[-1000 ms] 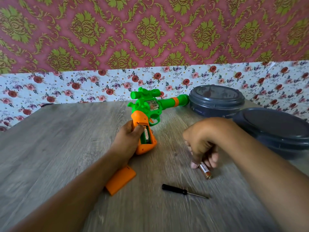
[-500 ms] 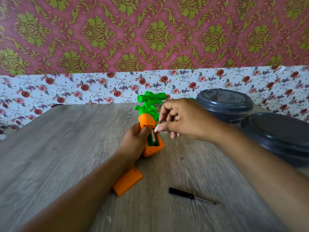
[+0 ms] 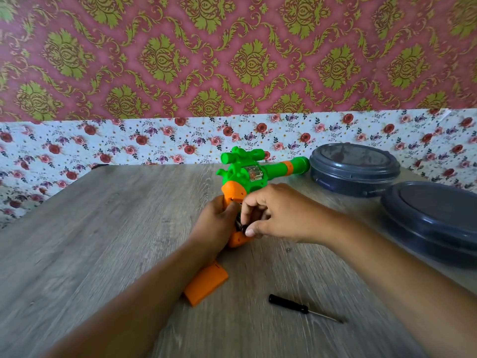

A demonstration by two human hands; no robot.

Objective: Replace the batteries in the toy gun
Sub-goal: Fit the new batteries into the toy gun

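A green and orange toy gun (image 3: 247, 174) lies on the wooden table (image 3: 103, 228), barrel pointing right. My left hand (image 3: 214, 226) grips its orange handle from the left. My right hand (image 3: 273, 213) is over the open battery compartment in the handle, thumb and fingers pinching a battery (image 3: 241, 226) that sits at the compartment; most of the battery is hidden. The orange compartment cover (image 3: 206, 282) lies loose on the table under my left forearm. A small black-handled screwdriver (image 3: 296, 306) lies in front of my right arm.
Two dark grey round lidded containers stand at the right, one (image 3: 353, 166) near the back wall behind the gun's muzzle, the other (image 3: 436, 220) nearer me at the table's right edge. A floral wallpaper wall borders the table's far side.
My right hand picked a battery up from the table, carried it to the gun's handle and now has lowered onto the open compartment. The left hand kept holding the handle.
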